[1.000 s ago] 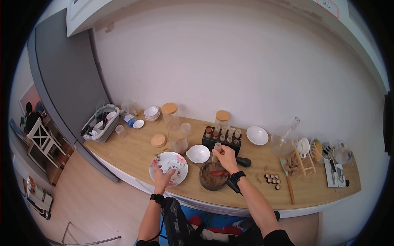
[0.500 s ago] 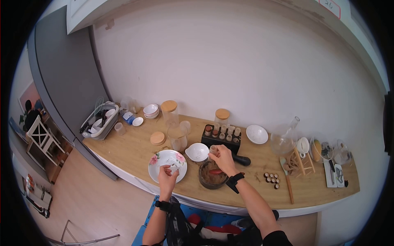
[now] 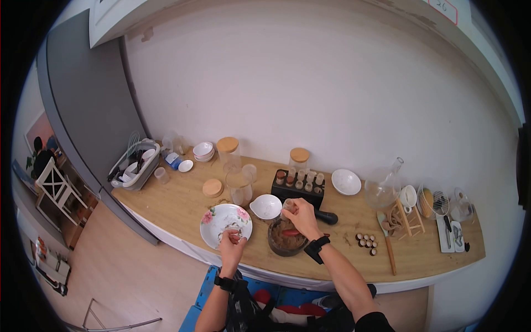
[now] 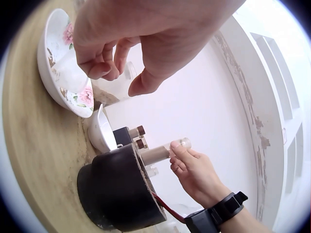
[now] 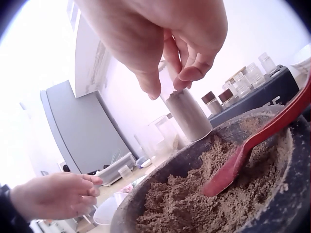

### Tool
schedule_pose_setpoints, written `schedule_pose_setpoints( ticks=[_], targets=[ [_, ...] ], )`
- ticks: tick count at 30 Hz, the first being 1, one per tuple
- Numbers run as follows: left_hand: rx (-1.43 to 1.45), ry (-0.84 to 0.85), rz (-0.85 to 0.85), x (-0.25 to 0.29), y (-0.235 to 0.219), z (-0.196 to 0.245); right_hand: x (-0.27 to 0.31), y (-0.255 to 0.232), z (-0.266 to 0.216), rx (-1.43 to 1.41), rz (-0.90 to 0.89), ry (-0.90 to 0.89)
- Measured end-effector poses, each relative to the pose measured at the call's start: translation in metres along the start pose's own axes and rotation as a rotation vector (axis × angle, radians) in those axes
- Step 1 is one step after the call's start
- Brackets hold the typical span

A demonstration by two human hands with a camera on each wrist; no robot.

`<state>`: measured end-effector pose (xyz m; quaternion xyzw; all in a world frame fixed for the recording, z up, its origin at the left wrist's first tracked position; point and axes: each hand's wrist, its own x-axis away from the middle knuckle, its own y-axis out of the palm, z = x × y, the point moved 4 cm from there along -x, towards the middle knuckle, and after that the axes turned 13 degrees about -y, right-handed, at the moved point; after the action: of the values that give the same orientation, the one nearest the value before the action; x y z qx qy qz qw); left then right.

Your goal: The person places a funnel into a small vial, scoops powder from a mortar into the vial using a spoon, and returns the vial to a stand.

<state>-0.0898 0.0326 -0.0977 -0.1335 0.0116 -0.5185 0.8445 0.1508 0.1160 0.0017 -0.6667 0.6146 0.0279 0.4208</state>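
Over the far side of the dark bowl [image 3: 283, 252] in the head view, your right hand [image 3: 303, 214] pinches a vial [image 3: 287, 211]. A red spatula [image 3: 290, 232] lies in that bowl. Your left hand [image 3: 233, 249] hangs above the floral bowl [image 3: 210, 229], fingers loosely bent. Between the two bowls, a little farther back, sits a spouted dish [image 3: 265, 206], with a black rack [image 3: 298, 193] behind and to its right.

From your left wrist, you see that hand's thumb apart from its bent fingers; a translucent piece [image 4: 72, 73] lies in the floral bowl. Across from it, your right fingers are clamped near the vial's top.

From your right wrist, the vial shows greyish powder [image 5: 190, 116] inside, above brown crumbs [image 5: 170, 204] filling the dark bowl. You can't tell whether its base touches the rim.
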Motion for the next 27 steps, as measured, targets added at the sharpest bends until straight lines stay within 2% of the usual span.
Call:
schedule_pose_setpoints(
  ticks=[3,7,9,10,12,13,15,16,18,19,21,23,24,25,27],
  targets=[
    [0.0,0.003,-0.04,0.006,0.004,0.007,0.001,0.0,-0.001,-0.011,-0.022,0.023],
    [-0.022,-0.031,-0.103,0.012,0.011,0.023,-0.006,-0.01,-0.01,-0.028,0.038,0.005],
    [0.15,-0.097,-0.315,0.013,0.024,0.036,-0.012,-0.021,-0.024,-0.059,0.062,0.024],
    [0.151,-0.1,-0.317,0.015,0.03,0.045,-0.016,-0.026,-0.034,-0.083,0.071,0.006],
    [0.485,-0.255,-0.531,0.022,0.051,0.064,-0.023,-0.036,-0.057,-0.142,0.058,-0.014],
    [0.484,-0.254,-0.535,0.027,0.056,0.077,-0.025,-0.038,-0.063,-0.139,0.061,-0.013],
    [0.839,-0.406,-0.759,0.039,0.069,0.098,-0.027,-0.038,-0.072,-0.131,-0.004,-0.073],
    [0.837,-0.402,-0.766,0.04,0.073,0.1,-0.027,-0.038,-0.076,-0.122,-0.032,-0.084],
    [1.085,-0.573,-0.858,0.041,0.083,0.098,-0.025,-0.04,-0.081,-0.101,-0.041,-0.099],
    [1.082,-0.572,-0.859,0.041,0.086,0.097,-0.024,-0.04,-0.084,-0.084,-0.057,-0.112],
    [1.259,-0.541,-0.931,0.04,0.089,0.097,-0.02,-0.043,-0.088,-0.111,-0.091,-0.064],
    [1.308,-0.557,-0.984,0.037,0.091,0.094,-0.016,-0.047,-0.092,-0.369,-0.159,0.084],
    [1.357,-0.574,-1.039,0.036,0.092,0.094,-0.015,-0.05,-0.088,-0.37,-0.159,0.08],
    [1.355,-0.568,-1.039,0.037,0.091,0.097,-0.015,-0.056,-0.081,-0.471,-0.047,0.073],
    [1.416,-0.697,-1.048,0.04,0.089,0.102,-0.013,-0.082,-0.073,-0.67,0.133,0.109]
  ],
)
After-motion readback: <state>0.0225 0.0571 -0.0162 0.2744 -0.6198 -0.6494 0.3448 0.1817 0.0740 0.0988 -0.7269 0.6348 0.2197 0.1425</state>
